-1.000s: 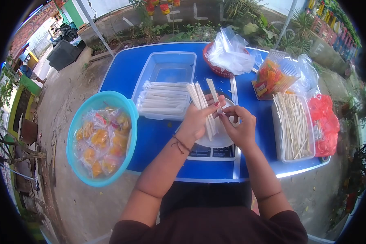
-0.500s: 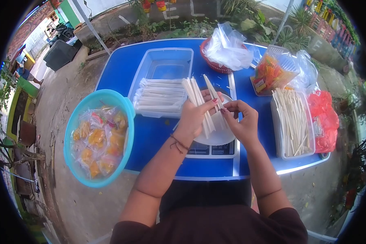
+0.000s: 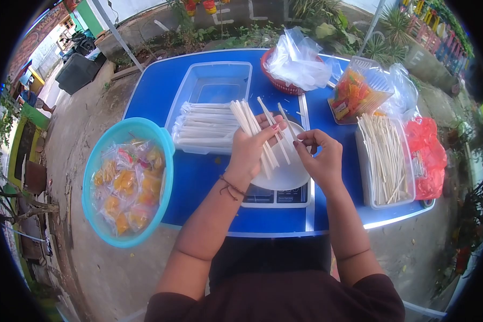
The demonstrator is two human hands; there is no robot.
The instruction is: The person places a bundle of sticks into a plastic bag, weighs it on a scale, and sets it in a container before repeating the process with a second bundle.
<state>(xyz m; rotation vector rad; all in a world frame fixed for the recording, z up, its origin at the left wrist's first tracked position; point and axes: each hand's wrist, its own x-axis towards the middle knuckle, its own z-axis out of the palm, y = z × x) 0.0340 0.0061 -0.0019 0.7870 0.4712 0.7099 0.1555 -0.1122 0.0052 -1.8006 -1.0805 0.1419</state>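
Note:
My left hand [image 3: 248, 150] is closed around a bundle of pale bamboo sticks [image 3: 247, 119], held upright at a slant. One of its sticks [image 3: 272, 129] leans apart from the rest, near my fingers. Between thumb and forefinger, my right hand [image 3: 324, 156] pinches a single bamboo stick [image 3: 287, 122] just right of the bundle. Below both hands is a white round plate [image 3: 284, 178] on a digital scale [image 3: 263, 197], partly hidden by the hands. Left of them, a clear plastic tub [image 3: 220, 67] holds wrapped white bundles [image 3: 206, 129].
On the blue table [image 3: 198, 201], a clear box of loose sticks [image 3: 383, 161] stands right, beside a red plastic bag [image 3: 429, 161]. Behind are a red basket [image 3: 284, 86] with clear bags and an orange-filled container [image 3: 354, 91]. A turquoise basin [image 3: 91, 198] of bagged food sits left.
The stick in my right hand has separated from the one beside it, opening a gap. My left hand and its bundle have shifted slightly left. The view has moved a little.

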